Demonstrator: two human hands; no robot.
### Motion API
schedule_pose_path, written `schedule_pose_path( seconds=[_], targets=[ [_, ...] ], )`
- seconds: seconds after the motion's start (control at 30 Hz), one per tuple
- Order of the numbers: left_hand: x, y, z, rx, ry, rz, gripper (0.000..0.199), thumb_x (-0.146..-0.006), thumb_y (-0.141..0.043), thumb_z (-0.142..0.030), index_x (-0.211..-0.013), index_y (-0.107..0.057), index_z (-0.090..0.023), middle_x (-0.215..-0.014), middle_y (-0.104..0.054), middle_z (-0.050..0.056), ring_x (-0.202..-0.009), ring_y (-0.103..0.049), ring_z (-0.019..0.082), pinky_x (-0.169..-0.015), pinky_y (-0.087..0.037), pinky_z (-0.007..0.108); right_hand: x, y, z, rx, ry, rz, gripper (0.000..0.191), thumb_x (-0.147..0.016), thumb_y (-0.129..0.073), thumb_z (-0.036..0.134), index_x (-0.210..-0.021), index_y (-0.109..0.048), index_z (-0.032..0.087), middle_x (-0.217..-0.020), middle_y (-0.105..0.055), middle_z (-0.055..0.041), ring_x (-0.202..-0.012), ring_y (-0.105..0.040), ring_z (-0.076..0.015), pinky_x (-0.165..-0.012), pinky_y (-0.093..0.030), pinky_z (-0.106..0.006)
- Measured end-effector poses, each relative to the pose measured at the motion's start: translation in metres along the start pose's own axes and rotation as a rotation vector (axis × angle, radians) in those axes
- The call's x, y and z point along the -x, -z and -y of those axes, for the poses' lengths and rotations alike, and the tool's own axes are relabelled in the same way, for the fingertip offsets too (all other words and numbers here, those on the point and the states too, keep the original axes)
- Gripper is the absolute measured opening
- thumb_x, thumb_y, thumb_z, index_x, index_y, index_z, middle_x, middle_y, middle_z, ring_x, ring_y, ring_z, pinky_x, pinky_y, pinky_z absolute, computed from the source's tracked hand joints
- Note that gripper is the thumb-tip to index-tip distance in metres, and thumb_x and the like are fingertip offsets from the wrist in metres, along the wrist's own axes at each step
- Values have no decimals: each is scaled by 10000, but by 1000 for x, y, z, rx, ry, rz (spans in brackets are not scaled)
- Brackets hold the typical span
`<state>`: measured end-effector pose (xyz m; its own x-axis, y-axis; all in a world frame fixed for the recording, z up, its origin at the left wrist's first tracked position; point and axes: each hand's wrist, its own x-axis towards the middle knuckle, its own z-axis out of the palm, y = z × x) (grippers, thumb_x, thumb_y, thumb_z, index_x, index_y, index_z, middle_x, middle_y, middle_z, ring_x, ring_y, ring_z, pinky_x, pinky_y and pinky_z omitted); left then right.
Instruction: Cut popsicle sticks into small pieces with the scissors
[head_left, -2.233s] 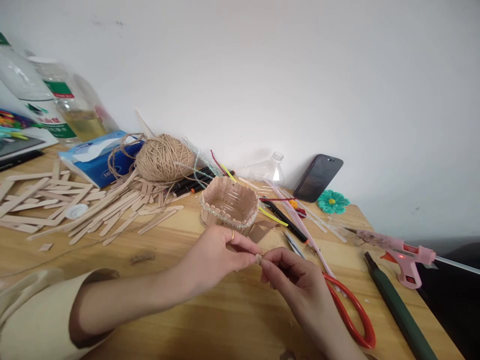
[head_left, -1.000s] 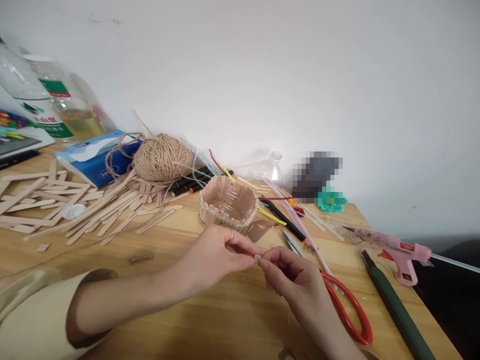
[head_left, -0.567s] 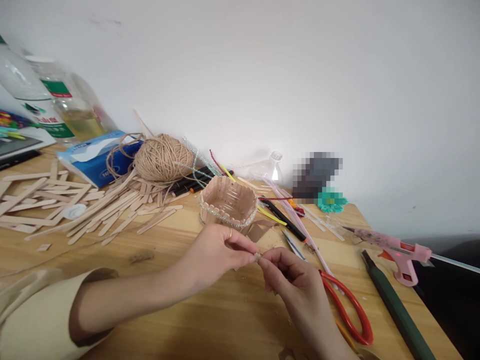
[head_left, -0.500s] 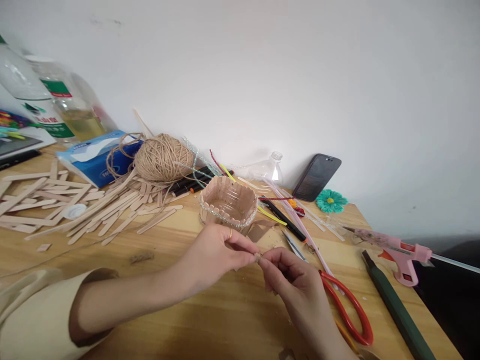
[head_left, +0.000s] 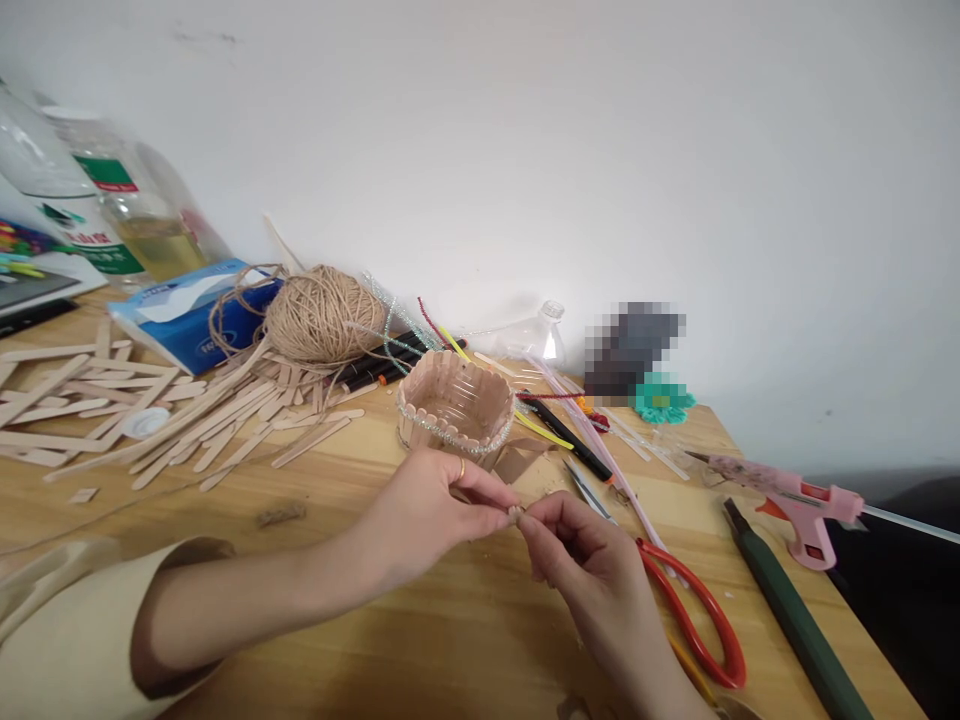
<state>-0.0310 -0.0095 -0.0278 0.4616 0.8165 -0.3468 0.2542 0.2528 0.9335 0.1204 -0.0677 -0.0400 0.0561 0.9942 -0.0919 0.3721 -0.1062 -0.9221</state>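
Your left hand (head_left: pixel 431 505) and right hand (head_left: pixel 592 565) both remain closed to a fingertip pinch on the small tan piece (head_left: pixel 514 514), on the near side of the stick basket (head_left: pixel 424 432). Grip is essentially unchanged; a yellow-orange strip (head_left: pixel 690 665) now shows between your right hand and the red handle (head_left: pixel 732 662).

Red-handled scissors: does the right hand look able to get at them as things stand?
Probably yes: the red-handled scissors lie close by the right hand, uncovered on its outer side. It is pinching a tiny piece together with the left hand, so it would likely have to let go first.
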Motion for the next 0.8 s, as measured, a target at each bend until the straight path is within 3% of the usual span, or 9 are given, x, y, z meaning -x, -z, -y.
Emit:
schedule_pose_path(
  seconds=[0.37,0.6,0.8],
  targets=[
    [1,1,0,12,10,35,114,-660,-640,-171,-751,-709,-160,-715,-713,-18,-695,-613,135,-624,-443,221,-5,4,-3,-50,-30,103,245,-803,-537,356,-631,-518,184,-502,-389,64,-458,-334,-93,-437,-227,-217],
    [-2,3,1,22,2,87,210,-646,-646,-185,-842,-711,-143,-743,-710,4,-717,-611,149,-656,-449,246,-5,7,-2,-52,-68,119,226,-797,-540,348,-658,-531,169,-518,-387,64,-483,-303,-86,-451,-204,-217],
    [-1,3,2,13,-10,108,139,-656,-635,-214,-760,-711,-162,-748,-718,-1,-726,-618,151,-667,-446,245,-6,7,-3,-41,-77,148,224,-787,-546,343,-648,-530,168,-500,-376,68,-466,-292,-81,-438,-193,-217]
  ],
)
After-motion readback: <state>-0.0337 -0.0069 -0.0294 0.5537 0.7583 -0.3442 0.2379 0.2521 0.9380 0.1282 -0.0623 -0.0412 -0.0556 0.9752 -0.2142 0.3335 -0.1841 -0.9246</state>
